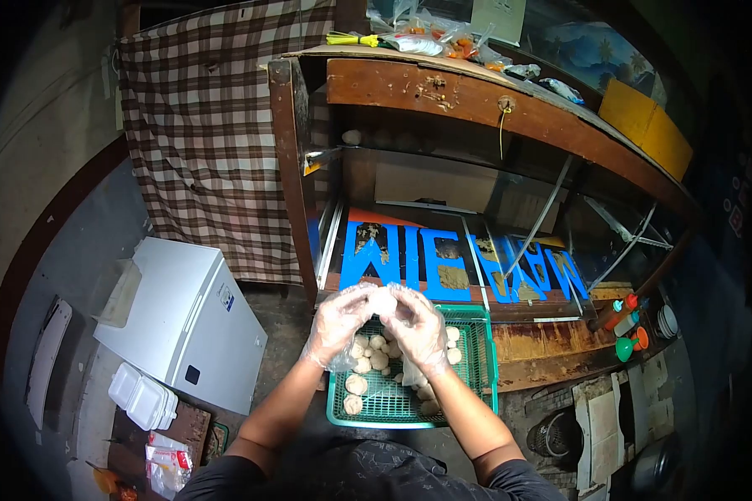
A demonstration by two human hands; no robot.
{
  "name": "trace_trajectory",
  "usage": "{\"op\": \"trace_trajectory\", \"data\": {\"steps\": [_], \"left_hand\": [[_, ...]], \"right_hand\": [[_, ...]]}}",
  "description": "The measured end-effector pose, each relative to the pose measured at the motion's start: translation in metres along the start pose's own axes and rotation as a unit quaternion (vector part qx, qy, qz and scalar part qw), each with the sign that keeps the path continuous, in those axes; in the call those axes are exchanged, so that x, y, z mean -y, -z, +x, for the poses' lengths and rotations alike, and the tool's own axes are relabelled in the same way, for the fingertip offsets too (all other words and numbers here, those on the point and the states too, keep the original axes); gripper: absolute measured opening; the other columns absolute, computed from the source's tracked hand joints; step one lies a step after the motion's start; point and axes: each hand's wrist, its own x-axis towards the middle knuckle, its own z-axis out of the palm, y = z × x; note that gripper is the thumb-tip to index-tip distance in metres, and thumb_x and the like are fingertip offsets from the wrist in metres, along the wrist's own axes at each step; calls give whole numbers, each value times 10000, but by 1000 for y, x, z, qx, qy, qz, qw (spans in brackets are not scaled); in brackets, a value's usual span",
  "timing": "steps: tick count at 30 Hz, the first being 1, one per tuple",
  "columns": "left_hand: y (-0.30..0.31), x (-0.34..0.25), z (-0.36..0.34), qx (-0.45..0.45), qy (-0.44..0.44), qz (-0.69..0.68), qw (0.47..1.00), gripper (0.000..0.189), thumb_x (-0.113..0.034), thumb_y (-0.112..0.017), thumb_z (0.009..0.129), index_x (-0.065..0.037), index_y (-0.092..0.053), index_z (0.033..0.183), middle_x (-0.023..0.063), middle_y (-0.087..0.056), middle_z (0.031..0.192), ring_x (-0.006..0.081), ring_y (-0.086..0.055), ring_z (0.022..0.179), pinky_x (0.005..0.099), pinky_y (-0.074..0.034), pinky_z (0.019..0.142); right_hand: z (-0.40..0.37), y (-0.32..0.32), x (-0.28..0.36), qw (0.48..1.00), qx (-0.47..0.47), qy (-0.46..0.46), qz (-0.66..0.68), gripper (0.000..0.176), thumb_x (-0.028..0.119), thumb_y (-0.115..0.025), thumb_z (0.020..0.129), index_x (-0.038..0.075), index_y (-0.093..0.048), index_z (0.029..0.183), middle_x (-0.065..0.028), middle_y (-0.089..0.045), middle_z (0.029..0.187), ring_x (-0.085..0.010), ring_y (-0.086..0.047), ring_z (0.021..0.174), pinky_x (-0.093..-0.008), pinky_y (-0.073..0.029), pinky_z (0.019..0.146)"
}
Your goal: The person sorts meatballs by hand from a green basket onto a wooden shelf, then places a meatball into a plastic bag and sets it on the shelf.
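Note:
A pale, roundish ball (383, 301), perhaps dough or meat, is held between the fingertips of both hands. My left hand (342, 321) grips it from the left and my right hand (418, 326) from the right. Both wear clear plastic gloves. Beneath them stands a green plastic basket (490, 359) with a mesh bottom. Several similar pale balls (379, 360) lie in it, some hidden behind my hands and wrists.
Behind the basket is a wooden cabinet (476, 88) with blue lettering (443, 267) and bagged goods on top. A white chest freezer (184, 326) and foam boxes (142, 396) stand at left. Sauce bottles (614, 316) are at right.

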Motion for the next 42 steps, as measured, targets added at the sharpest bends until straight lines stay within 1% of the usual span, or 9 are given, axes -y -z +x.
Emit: {"op": "trace_trajectory", "data": {"steps": [3,6,13,18,21,26,35,40,42], "left_hand": [[1,-8,17,-20,-26,54,998,335,-71,-717,864,49,-658,1172,126,-664,1189,215,-643,1087,320,-509,964],[-3,-14,32,-37,-6,-65,997,407,-37,-768,825,81,-630,1189,144,-655,1192,202,-649,1075,315,-527,952],[-6,-10,65,-48,-53,-58,996,437,-36,-780,811,71,-623,1204,139,-633,1228,206,-639,1097,326,-527,963],[-6,-10,107,-48,-130,12,990,378,-43,-760,842,34,-638,1192,125,-629,1197,212,-639,1092,328,-536,949],[-6,-6,137,-51,-156,-2,986,358,-45,-752,847,41,-637,1175,130,-631,1193,212,-641,1078,328,-539,931],[-3,-4,185,-78,-189,8,979,370,-52,-745,854,52,-625,1189,128,-647,1177,198,-641,1067,321,-534,930],[9,26,259,-117,-217,23,969,400,-41,-741,844,46,-611,1213,119,-673,1159,179,-651,1031,311,-536,919],[13,40,287,-172,-213,153,950,343,-30,-749,818,25,-660,1145,112,-703,1076,157,-656,967,299,-535,876],[11,50,297,-178,-199,92,959,316,-34,-748,809,26,-673,1110,114,-712,1025,158,-657,942,300,-531,862]], "right_hand": [[19,-1,-4,997,-21,61,-43,431,28,-785,768,-25,-654,1174,-137,-647,1190,-218,-661,1084,-326,-547,952],[38,1,4,995,-31,91,-19,408,113,-798,769,28,-682,1151,-136,-665,1196,-226,-678,1049,-316,-565,870],[77,8,1,978,-42,202,-28,421,52,-781,772,39,-668,1177,-110,-650,1176,-161,-666,939,-259,-579,714],[117,4,-19,965,-80,247,-26,469,45,-769,762,68,-663,1218,-108,-622,1190,-122,-613,687,-241,-536,617],[141,6,-14,965,-91,242,-53,468,46,-757,766,69,-661,1223,-113,-626,1183,-108,-595,653,-231,-528,610],[191,8,-15,956,-96,257,-102,394,78,-712,828,72,-651,1218,-160,-627,1174,-332,-651,1053,-375,-553,866],[271,-8,-37,933,-121,326,-95,417,20,-666,803,73,-640,1215,-162,-642,1178,-356,-631,1093,-404,-535,925],[290,-14,-45,969,-139,181,-94,375,77,-682,812,69,-668,1187,-154,-656,1166,-309,-661,1033,-378,-545,881],[303,-18,-58,958,-157,211,-115,367,83,-679,818,72,-673,1184,-161,-656,1159,-312,-657,1036,-380,-539,886]]}}
